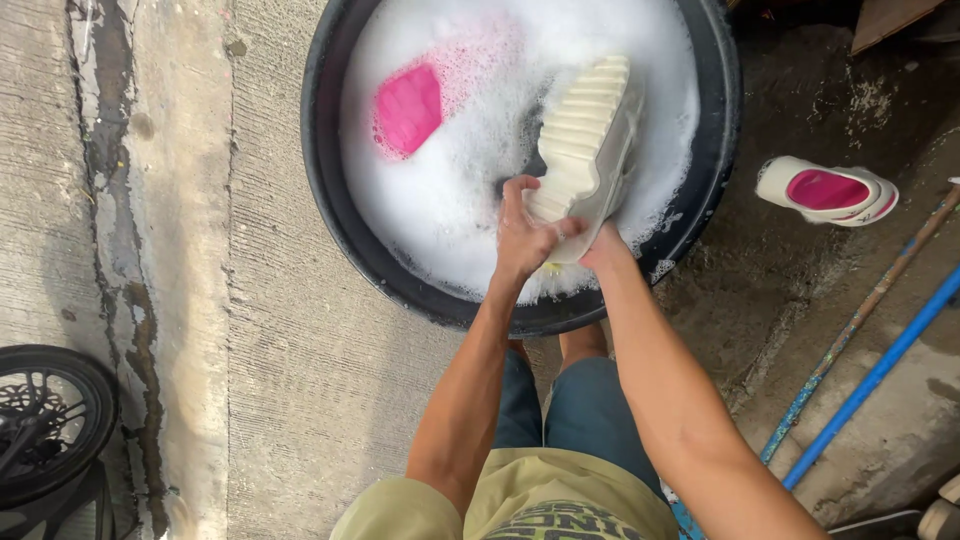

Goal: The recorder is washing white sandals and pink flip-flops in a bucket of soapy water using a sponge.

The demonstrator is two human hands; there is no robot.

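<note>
A black round basin (330, 215) full of white foam stands on the concrete. Over the foam I hold a cream-white shoe (590, 125) with its ribbed sole turned up. My right hand (603, 246) grips the shoe's near end from below. My left hand (522, 232) is closed against the same end of the sole, and something yellowish shows under my fingers; what it is I cannot tell. A pink object (408, 108) floats in the foam at the basin's far left.
A white slipper with a pink inside (828, 191) lies on the wet ground to the right. Two long poles, one blue (872, 378) and one mottled (858, 322), lie diagonally at lower right. A black wheel (48, 420) sits at lower left.
</note>
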